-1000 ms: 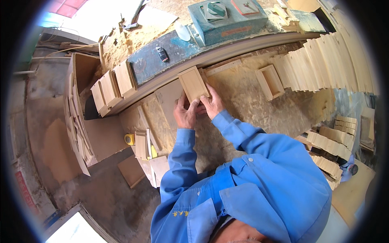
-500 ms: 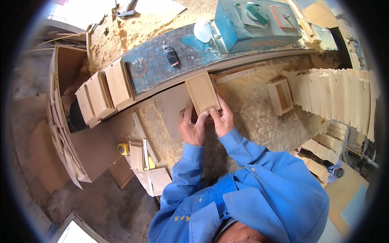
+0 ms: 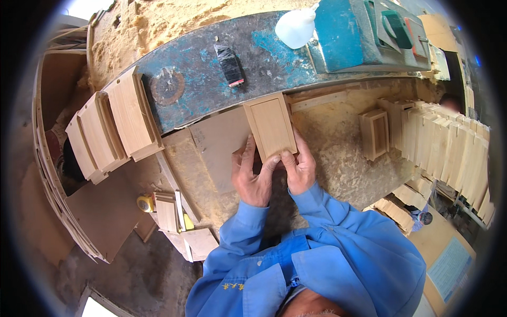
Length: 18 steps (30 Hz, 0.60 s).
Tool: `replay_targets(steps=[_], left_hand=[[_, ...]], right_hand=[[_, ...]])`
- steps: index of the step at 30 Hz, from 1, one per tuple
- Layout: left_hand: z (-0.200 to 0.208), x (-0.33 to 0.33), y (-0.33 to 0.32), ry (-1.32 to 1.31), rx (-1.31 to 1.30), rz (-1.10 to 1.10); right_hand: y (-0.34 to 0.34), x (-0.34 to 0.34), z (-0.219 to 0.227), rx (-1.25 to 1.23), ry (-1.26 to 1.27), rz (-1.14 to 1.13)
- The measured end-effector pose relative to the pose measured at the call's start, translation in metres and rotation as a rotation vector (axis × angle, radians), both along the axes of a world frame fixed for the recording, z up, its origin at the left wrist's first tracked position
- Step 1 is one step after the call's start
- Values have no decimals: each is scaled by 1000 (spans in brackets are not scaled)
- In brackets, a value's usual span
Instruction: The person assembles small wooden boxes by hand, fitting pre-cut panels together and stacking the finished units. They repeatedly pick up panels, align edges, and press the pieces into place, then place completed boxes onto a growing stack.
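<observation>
A small, pale wooden box (image 3: 272,127) with a thin rim round its flat panel is held between my two hands. Its far end meets the edge of the blue machine table (image 3: 206,87). My left hand (image 3: 252,177) is closed on the near left corner, thumb on the near edge. On the near right corner my right hand (image 3: 302,170) grips in the same way, its thumb beside the other. The fingertips under the box are hidden.
Stacked wooden pieces (image 3: 132,113) line the table's left end. A dark wrapped object (image 3: 228,64), a white rounded thing (image 3: 296,29) and a teal machine housing (image 3: 359,39) are beyond. Open wooden boxes (image 3: 374,134) and several boards (image 3: 449,134) stand right; a yellow tape measure (image 3: 144,203) lies left.
The view has shifted, so the table and stacks look larger and nearer. Both hands keep their hold on the box, which still meets the table edge.
</observation>
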<state>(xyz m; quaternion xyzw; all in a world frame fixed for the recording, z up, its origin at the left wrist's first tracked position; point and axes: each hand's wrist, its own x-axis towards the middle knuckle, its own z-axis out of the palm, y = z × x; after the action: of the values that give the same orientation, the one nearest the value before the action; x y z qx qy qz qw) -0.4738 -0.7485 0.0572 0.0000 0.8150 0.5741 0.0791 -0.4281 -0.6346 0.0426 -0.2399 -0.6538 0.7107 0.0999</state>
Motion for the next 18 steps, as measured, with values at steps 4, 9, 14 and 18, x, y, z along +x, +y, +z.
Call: replay_targets(steps=[4, 9, 14, 18], left_hand=[[0, 2, -2, 3, -29, 0], [1, 5, -3, 0, -21, -5], [6, -23, -12, -140, 211, -116], [17, -38, -26, -360, 260, -278]], right_hand=[[0, 5, -6, -54, -39, -11], [-1, 1, -18, -62, 48, -8], [-6, 5, -19, -407, 19, -6], [-13, 21, -15, -424, -52, -74]])
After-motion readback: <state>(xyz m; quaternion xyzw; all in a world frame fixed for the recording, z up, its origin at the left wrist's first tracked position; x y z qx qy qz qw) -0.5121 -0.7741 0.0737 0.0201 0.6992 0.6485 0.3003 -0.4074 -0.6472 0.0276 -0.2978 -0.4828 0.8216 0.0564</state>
